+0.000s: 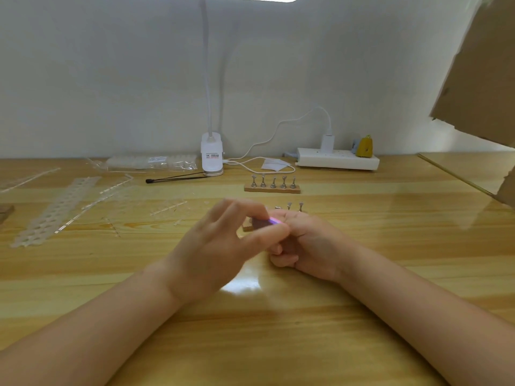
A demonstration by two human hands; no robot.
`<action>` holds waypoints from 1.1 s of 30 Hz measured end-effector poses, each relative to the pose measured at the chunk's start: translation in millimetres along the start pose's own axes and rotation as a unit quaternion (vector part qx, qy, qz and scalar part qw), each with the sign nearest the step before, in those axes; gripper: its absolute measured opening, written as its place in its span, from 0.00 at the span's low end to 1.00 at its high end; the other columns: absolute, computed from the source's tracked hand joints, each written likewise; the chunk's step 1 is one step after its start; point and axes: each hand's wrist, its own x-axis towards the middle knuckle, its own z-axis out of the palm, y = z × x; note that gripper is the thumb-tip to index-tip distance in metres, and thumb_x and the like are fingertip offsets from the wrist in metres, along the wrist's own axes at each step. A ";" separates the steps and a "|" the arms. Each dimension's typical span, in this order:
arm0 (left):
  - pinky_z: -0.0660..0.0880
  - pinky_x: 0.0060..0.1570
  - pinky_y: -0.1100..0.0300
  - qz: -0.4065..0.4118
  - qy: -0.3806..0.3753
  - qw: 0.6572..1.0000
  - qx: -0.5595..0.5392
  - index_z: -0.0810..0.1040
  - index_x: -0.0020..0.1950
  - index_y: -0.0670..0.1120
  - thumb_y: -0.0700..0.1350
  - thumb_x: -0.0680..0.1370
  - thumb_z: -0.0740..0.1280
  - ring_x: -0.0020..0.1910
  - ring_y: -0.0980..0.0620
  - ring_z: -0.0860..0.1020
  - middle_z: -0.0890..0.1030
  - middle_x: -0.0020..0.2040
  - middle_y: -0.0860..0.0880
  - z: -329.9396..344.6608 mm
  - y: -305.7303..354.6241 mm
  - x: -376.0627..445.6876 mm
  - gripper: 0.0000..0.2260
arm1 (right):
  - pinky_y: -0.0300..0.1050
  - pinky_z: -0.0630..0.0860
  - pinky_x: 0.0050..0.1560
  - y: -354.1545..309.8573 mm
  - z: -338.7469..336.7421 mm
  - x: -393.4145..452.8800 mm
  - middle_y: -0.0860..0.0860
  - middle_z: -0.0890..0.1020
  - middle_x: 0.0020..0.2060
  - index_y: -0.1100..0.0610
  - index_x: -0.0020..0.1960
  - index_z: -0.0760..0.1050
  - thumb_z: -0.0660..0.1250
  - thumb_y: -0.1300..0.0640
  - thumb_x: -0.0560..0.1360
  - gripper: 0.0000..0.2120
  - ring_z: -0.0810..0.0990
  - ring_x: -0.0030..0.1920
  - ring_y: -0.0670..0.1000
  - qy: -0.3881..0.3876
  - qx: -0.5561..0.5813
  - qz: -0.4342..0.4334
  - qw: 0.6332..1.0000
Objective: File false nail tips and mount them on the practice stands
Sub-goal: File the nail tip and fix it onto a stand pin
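Purple nail file [263, 222] pinched between left hand [220, 246] thumb and forefinger

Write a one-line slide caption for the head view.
Both hands meet over a wooden table, the left hand pinching a small purple file, behind them a wooden stand of five metal holders.

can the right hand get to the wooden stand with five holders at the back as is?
Probably not right away: the right hand is curled around the file. The path to the wooden stand looks open otherwise.
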 end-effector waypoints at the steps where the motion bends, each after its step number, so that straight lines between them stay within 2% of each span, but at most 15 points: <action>1: 0.66 0.57 0.62 -0.024 -0.017 1.000 0.004 0.70 0.61 0.51 0.29 0.72 0.61 0.50 0.47 0.70 0.68 0.54 0.47 -1.1 -4.5 -2.3 0.23 | 0.37 0.54 0.25 -0.2 -0.8 0.1 0.48 0.70 0.33 0.57 0.44 0.74 0.62 0.58 0.73 0.03 0.67 0.30 0.45 0.011 0.013 0.004 1.000; 4: 0.70 0.53 0.57 -0.097 -0.007 0.995 0.007 0.70 0.61 0.51 0.27 0.70 0.67 0.49 0.46 0.72 0.70 0.54 0.46 -4.9 -13.1 -5.7 0.26 | 0.35 0.56 0.24 0.6 -2.8 0.1 0.48 0.68 0.33 0.55 0.40 0.74 0.58 0.59 0.76 0.09 0.67 0.29 0.45 0.028 0.041 0.008 0.999; 7: 0.64 0.59 0.64 -0.034 0.036 0.999 -0.018 0.71 0.62 0.50 0.28 0.73 0.65 0.48 0.47 0.73 0.70 0.54 0.46 -3.3 -2.0 1.3 0.24 | 0.35 0.55 0.24 1.7 -1.4 0.6 0.47 0.71 0.30 0.57 0.45 0.73 0.58 0.63 0.77 0.07 0.68 0.28 0.44 0.022 0.020 0.002 1.000; 9: 0.64 0.60 0.64 0.001 0.003 1.000 -0.012 0.71 0.63 0.51 0.29 0.75 0.61 0.49 0.47 0.73 0.70 0.55 0.46 -1.8 3.6 1.8 0.22 | 0.35 0.56 0.24 0.9 -0.6 0.4 0.46 0.72 0.30 0.57 0.46 0.73 0.58 0.64 0.78 0.07 0.68 0.27 0.44 0.013 0.009 -0.003 1.000; 12: 0.68 0.54 0.59 -0.079 -0.051 0.996 0.009 0.75 0.62 0.50 0.29 0.70 0.67 0.50 0.46 0.71 0.74 0.53 0.44 -4.3 -8.3 -3.3 0.24 | 0.35 0.56 0.24 -0.1 -1.9 -0.3 0.48 0.69 0.32 0.57 0.43 0.74 0.59 0.60 0.77 0.07 0.67 0.28 0.45 0.034 0.042 0.008 0.999; 14: 0.69 0.52 0.57 -0.136 -0.042 0.990 0.011 0.77 0.60 0.49 0.28 0.68 0.73 0.50 0.44 0.72 0.75 0.52 0.43 -7.4 -12.4 -4.0 0.25 | 0.34 0.56 0.24 0.8 -1.6 -0.3 0.48 0.69 0.32 0.56 0.40 0.72 0.59 0.59 0.77 0.08 0.67 0.28 0.45 0.036 0.048 0.010 0.998; 15: 0.69 0.53 0.57 -0.126 -0.019 0.992 0.003 0.75 0.61 0.49 0.28 0.68 0.73 0.49 0.44 0.74 0.74 0.53 0.44 -7.7 -11.0 -2.3 0.25 | 0.35 0.56 0.24 1.3 -1.1 -0.2 0.48 0.69 0.32 0.56 0.41 0.72 0.58 0.59 0.77 0.08 0.67 0.28 0.45 0.033 0.043 0.009 0.998; 17: 0.68 0.56 0.61 -0.040 0.024 0.999 -0.012 0.72 0.62 0.50 0.30 0.73 0.68 0.48 0.46 0.74 0.71 0.54 0.46 -5.6 -3.4 2.2 0.22 | 0.35 0.55 0.25 0.8 0.3 -0.8 0.48 0.70 0.31 0.57 0.45 0.73 0.58 0.62 0.76 0.06 0.67 0.28 0.44 0.023 0.021 0.005 0.999; 19: 0.66 0.59 0.63 0.023 0.014 1.000 -0.006 0.71 0.63 0.50 0.33 0.77 0.64 0.50 0.48 0.73 0.69 0.55 0.47 -3.0 3.5 3.5 0.18 | 0.37 0.55 0.26 -1.0 1.4 -1.9 0.48 0.71 0.31 0.58 0.47 0.72 0.58 0.64 0.74 0.05 0.67 0.28 0.44 0.005 -0.012 0.004 1.000; 20: 0.67 0.58 0.63 0.020 0.000 1.000 0.000 0.71 0.63 0.51 0.34 0.77 0.63 0.50 0.48 0.72 0.69 0.54 0.47 -3.0 2.4 3.1 0.18 | 0.37 0.55 0.26 -1.0 0.9 -1.7 0.48 0.70 0.32 0.59 0.48 0.72 0.57 0.65 0.76 0.06 0.67 0.28 0.44 0.005 -0.014 0.009 1.000; 22: 0.71 0.53 0.56 -0.043 -0.020 0.999 0.019 0.72 0.62 0.50 0.32 0.75 0.63 0.49 0.46 0.71 0.72 0.53 0.45 -4.8 -6.9 0.4 0.19 | 0.36 0.56 0.26 -1.0 -0.5 -1.5 0.49 0.69 0.32 0.59 0.47 0.72 0.55 0.63 0.79 0.07 0.67 0.29 0.45 0.021 0.018 0.022 0.999; 25: 0.73 0.48 0.52 -0.121 -0.007 0.992 0.018 0.73 0.60 0.48 0.28 0.69 0.72 0.46 0.41 0.75 0.76 0.50 0.40 -7.8 -14.2 -2.2 0.25 | 0.35 0.57 0.25 0.5 -1.1 -0.7 0.47 0.70 0.30 0.57 0.40 0.69 0.57 0.59 0.78 0.08 0.68 0.29 0.45 0.013 0.037 0.025 0.999; 28: 0.68 0.56 0.61 -0.011 0.035 0.999 -0.008 0.72 0.61 0.49 0.29 0.73 0.68 0.47 0.45 0.75 0.72 0.53 0.45 -4.6 -2.1 2.8 0.22 | 0.36 0.56 0.26 1.2 -1.5 -0.6 0.47 0.70 0.30 0.57 0.43 0.71 0.59 0.61 0.76 0.05 0.68 0.28 0.45 0.004 0.017 0.018 1.000; 30: 0.67 0.57 0.62 0.029 0.011 1.000 0.000 0.72 0.61 0.49 0.30 0.74 0.64 0.48 0.47 0.73 0.69 0.54 0.46 -2.5 1.8 2.3 0.21 | 0.37 0.55 0.26 0.6 -1.1 -1.0 0.47 0.72 0.31 0.56 0.44 0.73 0.60 0.62 0.76 0.05 0.68 0.28 0.44 -0.007 0.006 0.009 1.000; 33: 0.69 0.51 0.58 -0.074 -0.037 0.997 0.009 0.74 0.60 0.50 0.28 0.69 0.70 0.48 0.47 0.70 0.71 0.53 0.45 -3.8 -12.4 -2.6 0.25 | 0.35 0.56 0.24 -0.1 -1.0 -0.4 0.47 0.70 0.31 0.55 0.41 0.72 0.60 0.58 0.76 0.06 0.68 0.28 0.45 0.014 0.040 0.020 0.999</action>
